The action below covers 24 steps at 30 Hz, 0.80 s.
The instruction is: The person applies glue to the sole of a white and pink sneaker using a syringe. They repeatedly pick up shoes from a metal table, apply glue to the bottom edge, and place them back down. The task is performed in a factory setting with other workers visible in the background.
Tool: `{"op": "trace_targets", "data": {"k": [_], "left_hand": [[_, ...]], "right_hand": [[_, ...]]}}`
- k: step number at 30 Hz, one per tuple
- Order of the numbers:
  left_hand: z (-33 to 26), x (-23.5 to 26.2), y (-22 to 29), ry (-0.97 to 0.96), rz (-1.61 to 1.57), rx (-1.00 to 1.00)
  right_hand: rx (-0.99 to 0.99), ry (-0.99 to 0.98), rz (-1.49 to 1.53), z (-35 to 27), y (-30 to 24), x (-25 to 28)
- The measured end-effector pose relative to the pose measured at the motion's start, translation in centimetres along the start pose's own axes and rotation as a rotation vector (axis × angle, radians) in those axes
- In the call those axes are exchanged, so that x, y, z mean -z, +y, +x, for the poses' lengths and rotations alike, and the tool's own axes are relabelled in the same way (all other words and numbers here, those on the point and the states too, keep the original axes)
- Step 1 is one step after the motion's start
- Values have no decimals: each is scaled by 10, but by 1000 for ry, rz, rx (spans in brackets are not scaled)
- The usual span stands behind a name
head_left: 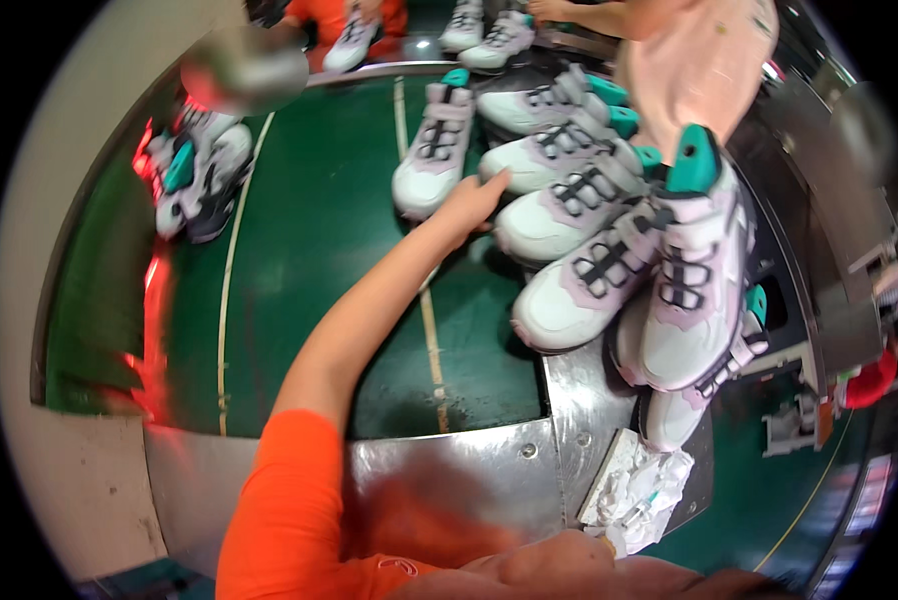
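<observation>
My left hand [474, 200] stretches out from an orange sleeve over the green belt [309, 250]. Its fingertips rest against the toe of a white and lilac sneaker [544, 160] with black laces and a teal heel, and it grips nothing. Several matching sneakers lie side by side to the right, one [584, 285] nearest me and another [694, 270] stacked on the pile. A blurred, skin-coloured shape at the bottom edge may be my right hand [569, 562], close to a crumpled white cloth [637, 488]. What it holds is unclear.
More sneakers are heaped at the belt's left edge [197, 165] and at the far end [489, 35]. A person in a pink top [699, 60] stands at the right, another in orange [334, 12] at the back. A metal plate [449, 470] borders the belt near me.
</observation>
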State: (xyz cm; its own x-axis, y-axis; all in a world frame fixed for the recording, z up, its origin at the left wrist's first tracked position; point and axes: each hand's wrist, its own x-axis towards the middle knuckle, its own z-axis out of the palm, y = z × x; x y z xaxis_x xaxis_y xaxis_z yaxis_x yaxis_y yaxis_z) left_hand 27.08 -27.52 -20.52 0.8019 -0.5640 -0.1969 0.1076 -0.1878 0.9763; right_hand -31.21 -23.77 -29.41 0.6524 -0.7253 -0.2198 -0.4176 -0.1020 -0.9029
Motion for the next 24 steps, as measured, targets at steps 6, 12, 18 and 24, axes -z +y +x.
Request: {"op": "trace_targets", "data": {"k": [6, 12, 18, 24], "left_hand": [[-86, 15, 82, 197, 829, -1203], [-119, -88, 182, -118, 1533, -1933], [-111, -104, 190, -208, 1684, -2050], [-237, -55, 196, -130, 1880, -1909]], "right_hand": [[253, 375, -232, 15, -70, -22], [434, 537, -215, 17, -91, -28], [588, 455, -255, 21, -101, -21], [663, 461, -205, 22, -103, -20]]}}
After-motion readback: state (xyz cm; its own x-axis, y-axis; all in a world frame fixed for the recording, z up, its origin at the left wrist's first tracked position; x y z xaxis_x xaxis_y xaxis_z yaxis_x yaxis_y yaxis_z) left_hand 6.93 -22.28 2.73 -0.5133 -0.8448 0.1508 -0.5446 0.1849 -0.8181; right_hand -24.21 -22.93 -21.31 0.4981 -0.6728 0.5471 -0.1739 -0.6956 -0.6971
